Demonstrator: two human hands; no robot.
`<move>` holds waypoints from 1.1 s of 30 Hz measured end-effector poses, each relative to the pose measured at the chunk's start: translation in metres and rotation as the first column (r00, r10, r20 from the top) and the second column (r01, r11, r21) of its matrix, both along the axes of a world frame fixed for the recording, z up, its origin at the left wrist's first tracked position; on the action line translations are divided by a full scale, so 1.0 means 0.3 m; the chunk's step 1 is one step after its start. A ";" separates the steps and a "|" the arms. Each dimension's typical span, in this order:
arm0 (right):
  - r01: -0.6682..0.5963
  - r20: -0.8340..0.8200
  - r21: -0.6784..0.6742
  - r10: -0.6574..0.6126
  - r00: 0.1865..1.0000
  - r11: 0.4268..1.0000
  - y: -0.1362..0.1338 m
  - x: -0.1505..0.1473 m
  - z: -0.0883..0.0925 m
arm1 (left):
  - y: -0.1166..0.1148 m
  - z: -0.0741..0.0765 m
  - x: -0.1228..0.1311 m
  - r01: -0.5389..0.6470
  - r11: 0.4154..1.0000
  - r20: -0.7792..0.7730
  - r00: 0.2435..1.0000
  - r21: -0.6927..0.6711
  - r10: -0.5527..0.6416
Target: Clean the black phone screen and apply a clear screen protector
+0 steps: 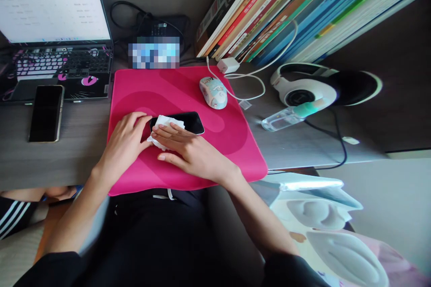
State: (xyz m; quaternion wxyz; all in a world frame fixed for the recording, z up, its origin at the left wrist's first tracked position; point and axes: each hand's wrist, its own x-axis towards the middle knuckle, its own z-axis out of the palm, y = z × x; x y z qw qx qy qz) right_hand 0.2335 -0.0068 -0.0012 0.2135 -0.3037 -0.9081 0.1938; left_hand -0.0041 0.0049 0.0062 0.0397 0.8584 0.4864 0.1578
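A black smartphone lies screen up on a pink desk mat. My left hand steadies its left end, fingertips at the upper corner and thumb at the lower one. A crumpled white tissue covers the left half of the screen. My right hand presses the tissue onto the glass with its fingers laid together, the thumb apart below them. Part of the tissue is hidden beneath those fingers.
On the mat's upper right sits a patterned mouse. Right of the mat are a white charger with its cable, a clear spray bottle and white headphones. Books stand behind. A laptop and second phone are left.
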 end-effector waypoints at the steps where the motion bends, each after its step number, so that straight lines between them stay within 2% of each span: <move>1: -0.007 -0.011 -0.001 0.007 1.000 1.000 0.000 0.006 -0.002 | 0.000 0.002 0.000 -0.001 1.000 -0.009 1.000 -0.001 0.001; 8: 0.047 0.007 0.023 -0.047 0.999 0.999 -0.025 0.049 0.010 | 0.001 0.008 -0.004 0.012 0.999 -0.035 0.999 -0.034 -0.013; 15: 0.180 0.078 0.025 -0.181 0.980 0.983 -0.047 0.101 0.034 | -0.004 0.013 0.004 0.010 1.000 -0.009 1.000 -0.021 -0.010; 22: 0.258 0.092 0.105 -0.268 0.959 0.960 0.010 0.027 -0.018 | -0.001 0.007 0.005 0.002 0.999 0.008 1.000 -0.035 -0.002; 26: 0.268 0.092 0.118 -0.279 0.956 0.956 0.029 -0.004 -0.025 | -0.005 0.012 0.009 -0.006 0.999 -0.004 1.000 -0.032 0.006; 33: 0.258 0.132 0.132 -0.275 0.952 0.957 -0.091 0.023 0.006 | -0.008 0.015 0.014 -0.014 1.000 -0.029 0.999 -0.024 0.014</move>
